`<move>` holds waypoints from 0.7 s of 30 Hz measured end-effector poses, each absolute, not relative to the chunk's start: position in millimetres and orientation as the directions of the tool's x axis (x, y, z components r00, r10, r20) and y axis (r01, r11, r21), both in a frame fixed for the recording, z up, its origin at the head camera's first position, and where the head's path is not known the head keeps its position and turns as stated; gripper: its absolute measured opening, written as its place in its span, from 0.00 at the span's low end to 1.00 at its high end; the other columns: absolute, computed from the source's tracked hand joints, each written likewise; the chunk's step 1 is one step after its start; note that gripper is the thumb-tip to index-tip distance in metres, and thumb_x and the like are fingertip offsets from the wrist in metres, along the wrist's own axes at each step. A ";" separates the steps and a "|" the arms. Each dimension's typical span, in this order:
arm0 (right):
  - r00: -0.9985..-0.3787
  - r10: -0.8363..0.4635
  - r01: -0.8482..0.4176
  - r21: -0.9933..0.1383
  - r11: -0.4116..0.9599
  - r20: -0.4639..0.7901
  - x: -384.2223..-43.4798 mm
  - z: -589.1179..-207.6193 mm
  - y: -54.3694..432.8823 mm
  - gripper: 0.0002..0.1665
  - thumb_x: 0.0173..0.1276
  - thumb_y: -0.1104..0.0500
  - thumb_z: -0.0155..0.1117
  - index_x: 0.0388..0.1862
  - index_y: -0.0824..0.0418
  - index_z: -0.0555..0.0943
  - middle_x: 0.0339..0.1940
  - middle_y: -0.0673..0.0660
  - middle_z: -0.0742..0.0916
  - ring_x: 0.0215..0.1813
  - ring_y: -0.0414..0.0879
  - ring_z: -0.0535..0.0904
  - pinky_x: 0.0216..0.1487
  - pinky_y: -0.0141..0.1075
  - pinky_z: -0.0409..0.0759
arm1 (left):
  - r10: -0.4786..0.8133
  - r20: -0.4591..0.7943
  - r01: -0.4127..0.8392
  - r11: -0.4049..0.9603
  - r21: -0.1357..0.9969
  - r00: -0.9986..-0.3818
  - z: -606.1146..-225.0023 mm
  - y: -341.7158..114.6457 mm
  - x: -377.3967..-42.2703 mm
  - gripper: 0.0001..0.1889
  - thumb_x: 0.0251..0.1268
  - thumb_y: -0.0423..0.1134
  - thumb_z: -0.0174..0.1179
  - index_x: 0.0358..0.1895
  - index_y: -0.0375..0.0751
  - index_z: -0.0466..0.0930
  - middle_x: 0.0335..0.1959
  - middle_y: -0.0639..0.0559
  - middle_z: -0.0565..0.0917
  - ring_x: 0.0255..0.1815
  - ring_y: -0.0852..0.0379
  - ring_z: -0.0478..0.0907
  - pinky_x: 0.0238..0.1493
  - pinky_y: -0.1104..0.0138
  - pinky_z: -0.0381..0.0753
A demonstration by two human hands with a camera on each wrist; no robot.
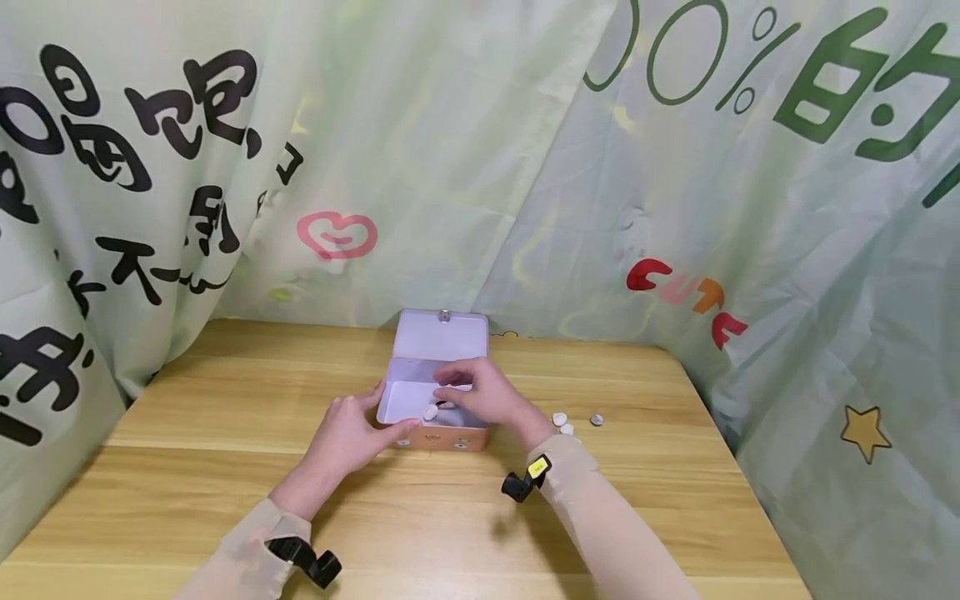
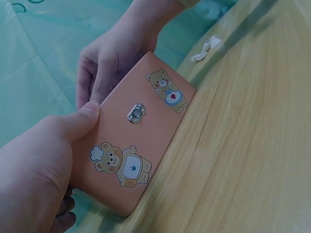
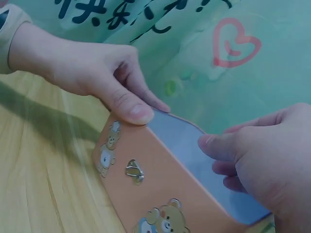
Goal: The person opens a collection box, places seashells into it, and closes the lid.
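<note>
Pale printed curtain behind, light wood-grain tabletop below. Hinged lunchbox-style tin sits near the table's far edge, lid standing open at the back.

Handling, my read: light, stiff thin metal, won't squash. Painted walls probably a bit slick, so it could skate if bumped; dents and scratched prints likelier than breakage. Best hold is a side wall near a front corner, thumb over the rim, clear of the lid's swing. Left hand does that: it grips the left front corner, thumb at the front rim, fingers round the side. Right hand is over the opening, thumb and forefinger apart, nothing visible between them.

Looks: peach-orange front, lavender inside, rounded corners. Silver latch plate mid-front, matching clasp on the lid's free edge. Two cartoon bears flank the plate: one in a chef's hat, one with a heart bib. Small white piece inside; dark bit under the right fingers, can't identify. White pieces and a greyish round one lie right of the tin.
</note>
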State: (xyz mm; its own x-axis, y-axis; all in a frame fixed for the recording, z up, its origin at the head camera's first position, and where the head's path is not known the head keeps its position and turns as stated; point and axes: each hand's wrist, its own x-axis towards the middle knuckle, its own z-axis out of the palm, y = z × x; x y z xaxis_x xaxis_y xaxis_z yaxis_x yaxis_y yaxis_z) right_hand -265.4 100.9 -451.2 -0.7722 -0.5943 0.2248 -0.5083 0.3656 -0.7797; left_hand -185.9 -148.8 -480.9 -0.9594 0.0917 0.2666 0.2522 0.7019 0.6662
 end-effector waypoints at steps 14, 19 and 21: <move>-0.786 -0.550 -0.530 -0.765 0.365 0.282 -246.9 -415.8 141.2 0.16 0.72 0.63 0.74 0.56 0.69 0.88 0.51 0.59 0.91 0.57 0.56 0.87 0.62 0.52 0.82 | 0.081 0.232 0.223 0.685 0.693 -0.969 -479.5 -150.3 -184.2 0.51 0.55 0.63 0.80 0.72 0.27 0.74 0.18 0.50 0.79 0.09 0.65 0.54 0.12 0.66 0.64; -0.818 -0.509 -0.505 -0.757 0.415 0.267 -242.0 -408.9 165.4 0.16 0.71 0.63 0.75 0.56 0.67 0.88 0.52 0.58 0.91 0.57 0.55 0.87 0.63 0.53 0.81 | 0.090 0.246 0.240 0.683 0.690 -0.965 -480.0 -148.9 -184.4 0.52 0.55 0.64 0.79 0.72 0.26 0.74 0.17 0.51 0.79 0.09 0.66 0.53 0.12 0.66 0.65; -0.829 -0.496 -0.498 -0.748 0.440 0.260 -240.0 -407.9 175.9 0.17 0.71 0.62 0.75 0.56 0.67 0.88 0.53 0.58 0.91 0.58 0.54 0.87 0.63 0.52 0.81 | 0.094 0.248 0.244 0.682 0.689 -0.964 -480.2 -148.0 -184.5 0.52 0.55 0.63 0.79 0.72 0.26 0.73 0.16 0.52 0.77 0.09 0.66 0.53 0.12 0.66 0.65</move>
State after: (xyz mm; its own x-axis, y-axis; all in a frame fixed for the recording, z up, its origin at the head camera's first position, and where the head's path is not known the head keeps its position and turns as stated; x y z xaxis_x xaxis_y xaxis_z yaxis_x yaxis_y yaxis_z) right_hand -240.0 175.9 -407.9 -0.8285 -0.4960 0.2598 -0.4978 0.4398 -0.7476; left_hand -184.5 -148.0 -480.2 -0.9642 0.0940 0.2479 0.2438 0.6823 0.6892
